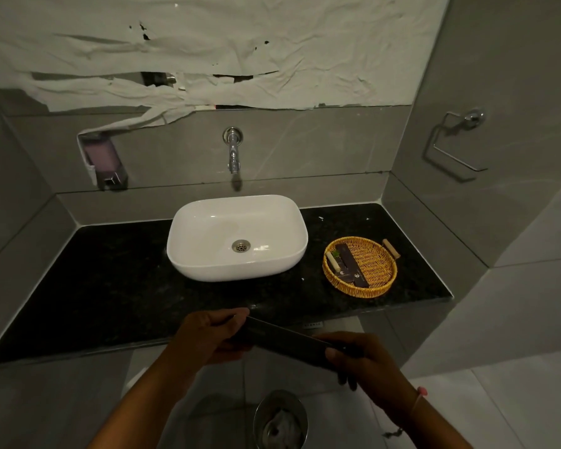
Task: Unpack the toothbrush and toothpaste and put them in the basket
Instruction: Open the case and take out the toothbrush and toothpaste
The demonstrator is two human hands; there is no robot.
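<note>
A long dark box (pixel 285 340) is held in front of the counter's near edge. My left hand (pixel 208 335) grips its left end and my right hand (pixel 360 356) grips its right end. A round wicker basket (pixel 381 283) with two handles stands on the black counter to the right of the sink. Inside it lie dark boxes (pixel 352 265) and a small pale tube-like item with a green tip (pixel 332 260). What the held box contains is hidden.
A white basin (pixel 208 247) sits mid-counter under a wall tap (pixel 233 150). A soap dispenser (pixel 102 163) is on the left wall, a towel ring (pixel 450 144) on the right. A metal bin (pixel 280 419) stands on the floor below my hands.
</note>
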